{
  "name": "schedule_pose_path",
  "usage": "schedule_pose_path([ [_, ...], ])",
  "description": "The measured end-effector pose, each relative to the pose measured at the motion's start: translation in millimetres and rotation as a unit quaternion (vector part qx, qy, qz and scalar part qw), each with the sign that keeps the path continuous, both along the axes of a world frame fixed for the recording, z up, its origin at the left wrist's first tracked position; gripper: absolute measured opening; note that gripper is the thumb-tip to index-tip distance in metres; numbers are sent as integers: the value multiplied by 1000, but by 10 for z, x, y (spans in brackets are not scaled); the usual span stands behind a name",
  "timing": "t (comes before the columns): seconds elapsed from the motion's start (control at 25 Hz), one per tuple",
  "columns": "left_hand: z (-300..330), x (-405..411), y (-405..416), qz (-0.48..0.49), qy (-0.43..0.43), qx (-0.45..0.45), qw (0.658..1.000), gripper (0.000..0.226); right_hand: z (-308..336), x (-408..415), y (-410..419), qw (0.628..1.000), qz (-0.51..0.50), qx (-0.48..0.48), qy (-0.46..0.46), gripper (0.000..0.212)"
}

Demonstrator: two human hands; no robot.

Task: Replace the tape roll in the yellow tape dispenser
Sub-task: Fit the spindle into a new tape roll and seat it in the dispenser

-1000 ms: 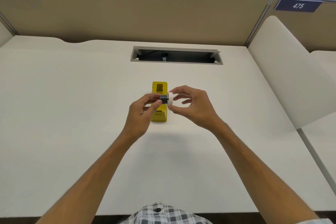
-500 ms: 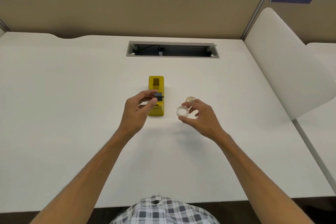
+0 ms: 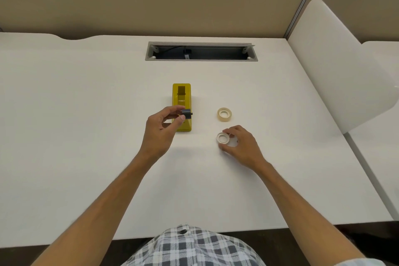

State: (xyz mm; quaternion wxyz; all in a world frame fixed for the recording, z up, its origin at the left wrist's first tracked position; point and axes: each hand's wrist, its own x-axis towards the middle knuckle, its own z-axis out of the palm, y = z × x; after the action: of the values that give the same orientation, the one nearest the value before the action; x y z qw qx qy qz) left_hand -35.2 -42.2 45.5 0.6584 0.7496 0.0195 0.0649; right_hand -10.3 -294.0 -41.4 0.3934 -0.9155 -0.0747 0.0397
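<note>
The yellow tape dispenser [image 3: 181, 101] stands in the middle of the desk with its roll bay bare. My left hand [image 3: 160, 130] pinches a small dark spindle [image 3: 186, 114] just above the dispenser's near end. To the right, my right hand [image 3: 239, 144] rests low on the desk, fingers curled around a thin white tape ring [image 3: 222, 138] that sits at or on the surface. A fuller, cream-coloured tape roll [image 3: 224, 114] lies flat on the desk just beyond that hand, apart from it.
A rectangular cable slot [image 3: 201, 51] opens in the desk behind the dispenser. A tan partition wall [image 3: 151, 0] closes the back, and a white curved divider [image 3: 336, 60] stands on the right. The desk's front edge runs near my checked shirt [image 3: 192, 246].
My right hand pulled the white ring off the dark spindle, carried it right and down to the desk. The left hand kept the spindle over the dispenser. The cream roll came into view.
</note>
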Motion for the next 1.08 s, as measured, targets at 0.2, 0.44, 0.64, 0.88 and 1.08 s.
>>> schedule_pose_path([
  [0.2,22,17,-14,3,4,4,1000,22,66,43,-9,1000,6,-15,5,56],
  [0.44,27,49,3,8,6,13,1000,23,163,458,35,993,-73,-62,-63,54],
  [0.64,20,68,-4,8,9,19,1000,23,151,785,123,981,-9,-190,23,64],
  [0.88,28,45,30,16,10,23,1000,23,179,795,128,994,-57,-96,12,43],
  [1.08,32,40,14,13,17,20,1000,23,460,524,224,989,-64,135,-10,34],
])
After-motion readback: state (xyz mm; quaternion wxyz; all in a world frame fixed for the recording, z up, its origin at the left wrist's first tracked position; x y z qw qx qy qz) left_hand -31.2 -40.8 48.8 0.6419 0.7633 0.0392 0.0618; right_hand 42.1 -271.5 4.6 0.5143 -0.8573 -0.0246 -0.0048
